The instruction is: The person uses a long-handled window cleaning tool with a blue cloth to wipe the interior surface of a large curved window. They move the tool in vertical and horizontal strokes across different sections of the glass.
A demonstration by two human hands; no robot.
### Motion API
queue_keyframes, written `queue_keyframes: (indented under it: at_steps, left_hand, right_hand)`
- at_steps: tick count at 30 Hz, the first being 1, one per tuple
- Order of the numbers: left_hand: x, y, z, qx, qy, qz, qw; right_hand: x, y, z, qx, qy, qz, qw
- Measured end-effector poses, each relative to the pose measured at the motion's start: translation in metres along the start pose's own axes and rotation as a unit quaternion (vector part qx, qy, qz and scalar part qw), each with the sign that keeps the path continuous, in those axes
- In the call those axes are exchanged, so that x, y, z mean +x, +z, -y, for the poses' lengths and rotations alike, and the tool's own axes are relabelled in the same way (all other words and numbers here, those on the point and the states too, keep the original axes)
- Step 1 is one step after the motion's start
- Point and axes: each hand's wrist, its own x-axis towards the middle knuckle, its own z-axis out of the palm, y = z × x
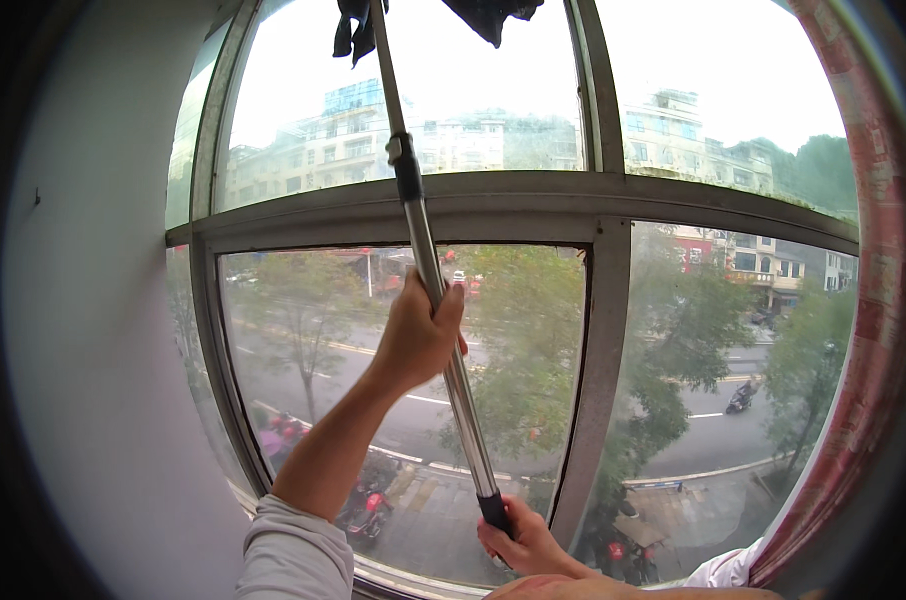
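A metal telescopic pole [459,397] runs from low right up and leftward past the top of the view. My left hand [417,330] is wrapped around its steel tube about midway. Lower down, my right hand [524,536] grips the black handle end [494,511]. Above my left hand sits the black locking collar [406,169] of the pole, with the thinner tube rising from it. Dark cloth [354,30] hangs beside the pole's upper part, and another dark piece [496,16] shows to its right. The pole's top end is out of view.
Before me is a window with a metal frame [498,196] and several glass panes. A pale wall [108,315] stands at the left. A red patterned curtain [877,315] hangs along the right. Outside lie trees, buildings and a road [730,427] with a motorcycle [741,396].
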Motion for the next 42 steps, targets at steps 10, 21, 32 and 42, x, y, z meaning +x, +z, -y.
queue_keyframes:
  at_steps: [10, 21, 32, 42]
  left_hand:
    - [0.168, -0.023, -0.120, 0.165, 0.079, -0.018, 0.983]
    - [0.151, -0.026, -0.082, 0.125, 0.033, -0.046, 0.990]
    - [0.004, -0.038, -0.012, 0.053, -0.018, 0.007, 0.998]
    - [-0.213, -0.008, 0.097, 0.024, -0.161, 0.007, 0.987]
  right_hand:
    - [0.126, -0.018, 0.152, 0.061, -0.156, 0.054, 0.984]
    - [0.139, -0.003, 0.099, 0.118, -0.111, 0.039, 0.986]
    - [0.026, 0.063, -0.003, 0.222, 0.070, 0.048, 0.971]
    - [-0.106, 0.091, -0.112, 0.073, 0.319, 0.091, 0.941]
